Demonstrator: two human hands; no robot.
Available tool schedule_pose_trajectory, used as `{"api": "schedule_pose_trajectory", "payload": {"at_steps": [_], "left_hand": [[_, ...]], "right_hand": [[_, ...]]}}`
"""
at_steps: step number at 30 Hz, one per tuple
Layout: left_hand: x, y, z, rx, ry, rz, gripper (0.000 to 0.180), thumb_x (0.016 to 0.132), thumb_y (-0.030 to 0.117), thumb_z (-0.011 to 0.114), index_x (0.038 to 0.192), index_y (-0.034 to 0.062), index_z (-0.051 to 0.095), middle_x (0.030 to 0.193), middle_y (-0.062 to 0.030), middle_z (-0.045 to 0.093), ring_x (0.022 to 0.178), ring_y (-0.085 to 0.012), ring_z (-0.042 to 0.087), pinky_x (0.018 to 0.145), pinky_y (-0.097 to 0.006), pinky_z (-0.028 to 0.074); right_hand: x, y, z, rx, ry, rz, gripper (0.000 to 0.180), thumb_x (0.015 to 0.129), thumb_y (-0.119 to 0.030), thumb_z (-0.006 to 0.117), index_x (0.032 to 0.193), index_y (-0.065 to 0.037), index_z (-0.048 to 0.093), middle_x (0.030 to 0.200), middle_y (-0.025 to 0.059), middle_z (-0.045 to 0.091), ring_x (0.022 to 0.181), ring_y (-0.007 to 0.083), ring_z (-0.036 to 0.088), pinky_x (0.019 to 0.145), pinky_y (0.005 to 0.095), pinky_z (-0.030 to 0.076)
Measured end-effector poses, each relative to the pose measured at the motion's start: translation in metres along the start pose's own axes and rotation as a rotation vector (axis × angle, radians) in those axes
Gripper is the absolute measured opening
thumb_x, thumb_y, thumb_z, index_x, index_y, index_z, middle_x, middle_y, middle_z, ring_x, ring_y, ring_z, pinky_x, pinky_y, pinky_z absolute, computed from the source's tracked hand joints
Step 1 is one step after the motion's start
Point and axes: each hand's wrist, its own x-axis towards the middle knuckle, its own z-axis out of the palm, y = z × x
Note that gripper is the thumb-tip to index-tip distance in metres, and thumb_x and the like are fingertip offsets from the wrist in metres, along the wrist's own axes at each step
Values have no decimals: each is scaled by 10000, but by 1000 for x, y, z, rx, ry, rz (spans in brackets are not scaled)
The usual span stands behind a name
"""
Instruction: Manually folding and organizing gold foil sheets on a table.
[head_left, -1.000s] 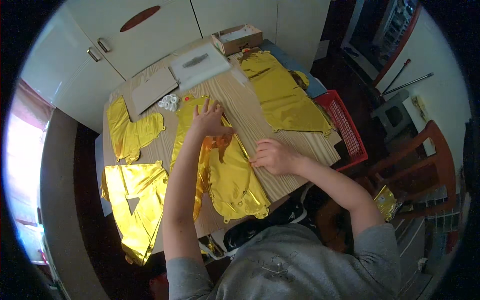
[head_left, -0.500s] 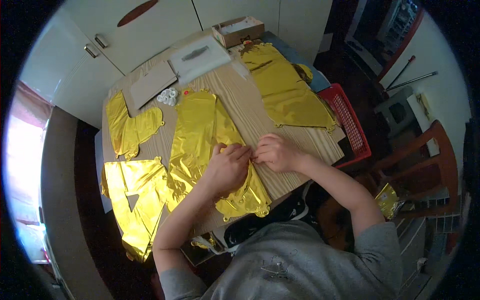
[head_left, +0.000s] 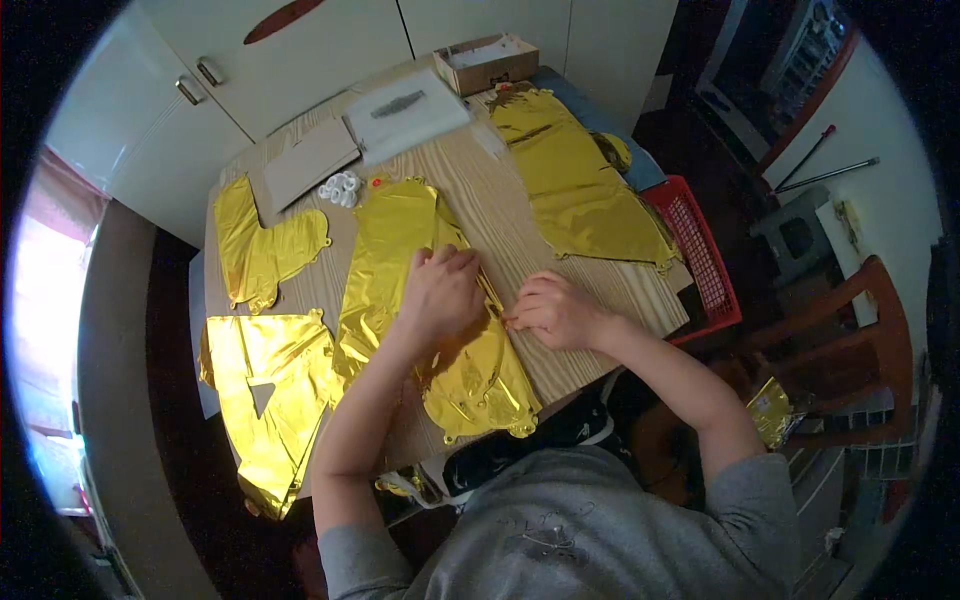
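A long, flat gold foil balloon [head_left: 385, 240] lies lengthwise on the wooden table, its surface creased and its near end scalloped. On its upper right part rests my left hand [head_left: 440, 292], fingers bent together over the foil; their tips are hidden beneath. My right hand [head_left: 558, 312] is closed in a pinch at the balloon's right edge, with a tiny reddish bit showing at the fingertips. To the left lie two more flat gold balloons: a curved one [head_left: 262, 245] and one with a triangular hole [head_left: 285, 345]. Another gold balloon [head_left: 580, 190] is spread out at the far right.
Beyond the balloons are white rolls [head_left: 341, 188], a cardboard sheet [head_left: 310, 165], a clear plastic bag [head_left: 405, 115] and an open carton [head_left: 487, 65]. A red plastic basket [head_left: 700, 250] stands off the table's right edge, near a wooden chair [head_left: 870, 350].
My left hand has moved away from my right hand, farther up and leftward over the foil. The right hand keeps its pinch at the edge. The whole view has shifted slightly.
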Motion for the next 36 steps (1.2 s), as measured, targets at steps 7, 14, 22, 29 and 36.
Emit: {"api": "schedule_pose_trajectory", "payload": {"at_steps": [7, 14, 22, 29, 36], "left_hand": [[22, -22, 6, 51, -15, -79, 355, 783, 266, 543, 1052, 60, 649, 1141, -65, 643, 1033, -244, 566, 853, -424, 415], [41, -40, 16, 112, 15, -127, 265, 783, 293, 548, 924, 95, 654, 1076, -57, 661, 993, -248, 576, 833, -432, 417], [56, -61, 29, 151, 89, -135, 279, 781, 323, 541, 869, 89, 665, 979, -45, 664, 965, -237, 582, 803, -417, 421], [67, -74, 29, 156, 49, -193, 303, 786, 323, 504, 880, 88, 671, 993, -48, 656, 1012, -232, 564, 819, -418, 412], [75, -79, 28, 187, -38, -250, 327, 773, 330, 511, 945, 96, 662, 1047, -39, 647, 1040, -228, 552, 837, -411, 401]], "right_hand": [[1, -1, 0, 5, 18, 2, 64, 727, -75, 660, 755, -93, 714, 848, 9, 697, 843, 191, 616, 855, 341, 441], [2, -1, -2, -14, 8, -5, 78, 713, -69, 660, 754, -102, 717, 857, -3, 699, 845, 184, 617, 852, 337, 444], [0, -1, 1, 5, 21, 9, 121, 713, -89, 624, 786, -101, 721, 836, 20, 689, 853, 200, 610, 877, 356, 424], [-1, 0, 3, 2, 24, 12, 109, 711, -101, 614, 765, -96, 709, 801, 29, 678, 847, 206, 606, 871, 368, 430], [-1, -2, -1, -60, 5, -51, 116, 708, -70, 659, 806, -94, 715, 790, 28, 666, 809, 208, 605, 810, 338, 453]]}}
